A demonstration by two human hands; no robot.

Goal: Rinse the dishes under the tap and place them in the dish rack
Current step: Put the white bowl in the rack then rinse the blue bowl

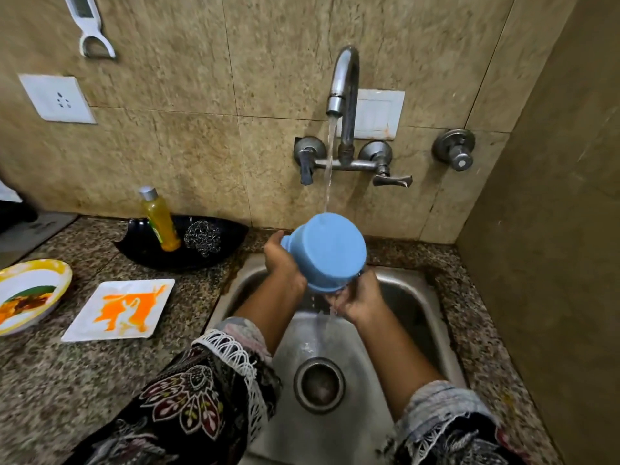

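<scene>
Now we hold a blue bowl (327, 251) over the steel sink (419, 297), its base turned toward us, right under the tap (344, 82). Our left hand (283, 263) is wrapped around the bowl's left side, and our right hand (357, 298) cups it from below at the rim. Water (330, 156) falls onto the bowl's top edge and runs off beneath our right hand. On the desk (67, 380) to the left lie a square plate (122, 308) smeared orange and a round plate (30, 293).
</scene>
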